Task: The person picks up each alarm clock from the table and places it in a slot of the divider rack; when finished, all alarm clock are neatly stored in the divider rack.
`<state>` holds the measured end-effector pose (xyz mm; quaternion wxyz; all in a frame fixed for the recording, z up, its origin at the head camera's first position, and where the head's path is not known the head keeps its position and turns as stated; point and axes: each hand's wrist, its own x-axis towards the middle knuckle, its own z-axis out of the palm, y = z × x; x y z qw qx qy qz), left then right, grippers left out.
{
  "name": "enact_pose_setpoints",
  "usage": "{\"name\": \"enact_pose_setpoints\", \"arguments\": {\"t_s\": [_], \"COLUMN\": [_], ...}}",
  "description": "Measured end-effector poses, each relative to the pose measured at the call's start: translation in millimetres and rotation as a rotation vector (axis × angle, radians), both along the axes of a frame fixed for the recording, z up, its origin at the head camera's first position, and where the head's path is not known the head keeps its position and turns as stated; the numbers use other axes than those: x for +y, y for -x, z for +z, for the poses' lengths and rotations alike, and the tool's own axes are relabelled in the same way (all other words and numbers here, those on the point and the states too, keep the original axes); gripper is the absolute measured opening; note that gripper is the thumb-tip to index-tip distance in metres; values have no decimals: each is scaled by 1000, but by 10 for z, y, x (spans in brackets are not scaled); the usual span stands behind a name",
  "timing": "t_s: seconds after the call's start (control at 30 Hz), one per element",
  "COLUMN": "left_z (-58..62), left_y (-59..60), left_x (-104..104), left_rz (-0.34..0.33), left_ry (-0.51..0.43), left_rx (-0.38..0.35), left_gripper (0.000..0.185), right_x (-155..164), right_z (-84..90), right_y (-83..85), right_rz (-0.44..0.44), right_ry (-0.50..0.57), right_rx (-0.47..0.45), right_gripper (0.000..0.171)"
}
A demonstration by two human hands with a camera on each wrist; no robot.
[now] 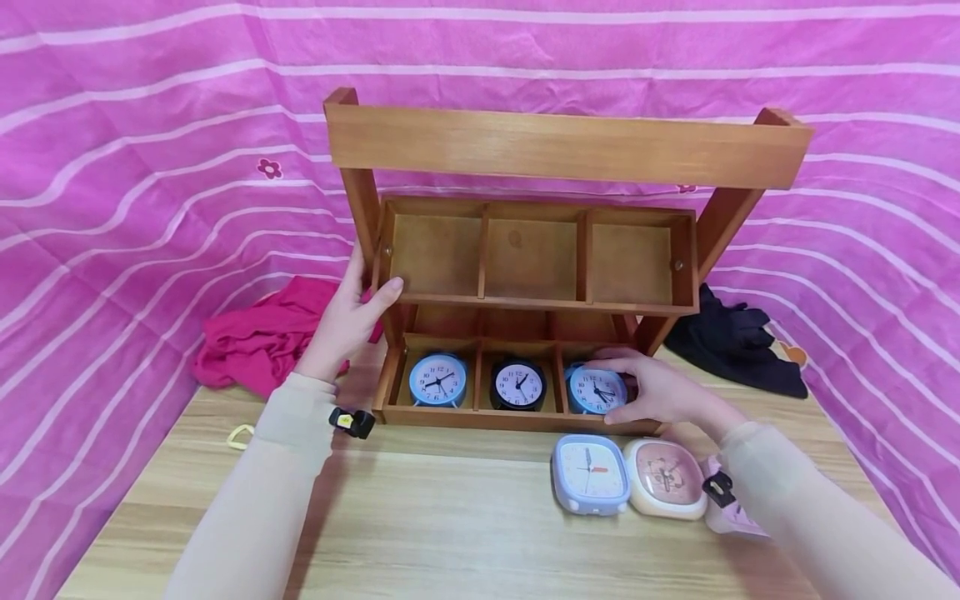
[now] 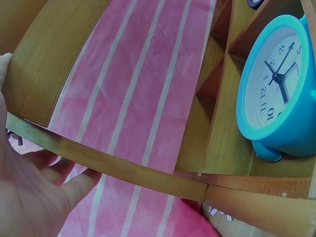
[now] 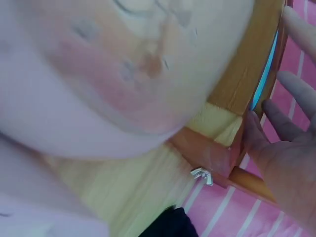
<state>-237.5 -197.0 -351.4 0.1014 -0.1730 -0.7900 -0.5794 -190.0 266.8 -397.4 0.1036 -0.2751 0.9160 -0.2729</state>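
Head view: left hand [image 1: 348, 321] holds the wooden rack [image 1: 525, 250] by its left post. Right hand [image 1: 660, 392] curls around the blue clock [image 1: 595, 389] in the bottom right box. Push it in gently, keeping the rack steady.

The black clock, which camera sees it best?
The head view: the black clock stands face-on in the rack's lower middle compartment. The left wrist view catches only a dark sliver at the top edge; the right wrist view misses it.
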Motion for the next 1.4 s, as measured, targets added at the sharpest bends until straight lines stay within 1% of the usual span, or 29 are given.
{"name": "enact_pose_setpoints", "arguments": {"t_s": [0.13, 0.3, 0.4, 0.6, 0.67, 0.73, 0.8, 0.93, 1.03, 1.13, 1.27, 1.4], "left_z": [-3, -8, 6, 22, 17, 13, 12, 10, 0, -19, -34, -38], "left_y": [5, 18, 14, 8, 9, 9, 9, 4, 1, 6, 27, 42], "left_x": [3, 18, 30, 41, 41, 38, 30, 11, 7, 7, 21, 33], "left_rz": [-1, -2, 2, 13, 14, 15, 20, 24, 19, 17, 7, -7], "left_ry": [-7, -1, 1, 12, 17, 16, 9, -10, -16, -19, -45, -64], "left_rx": [10, 8, 4, 3, -3, -8, -9, -11, -18, -19, 12, 31], "left_gripper": [86, 86, 86, 86, 87, 87, 87, 87, 88, 88, 88, 86], "right_x": [-47, -136, -191, -288, -312, -338, -361, -398, -413, -419, -418, -419], "right_z": [64, 190, 222, 164, 124, 86, 49, -3, -34, -59, -71, -68], "right_y": [-149, -432, -617, -933, -1020, -1087, -1132, -1177, -1181, -1172, -1159, -1156], "right_rz": [14, 25, 42, 6, -1, 2, 4, -20, -33, -41, -47, -54], "right_ry": [39, -11, -21, -18, -18, -26, -45, -121, -159, -183, -194, -185], "right_rx": [59, 139, 169, 140, 154, 189, 229, 274, 282, 289, 296, 279], "right_gripper": [82, 84, 84, 84, 82, 80, 79, 80, 79, 73, 65, 64]}}
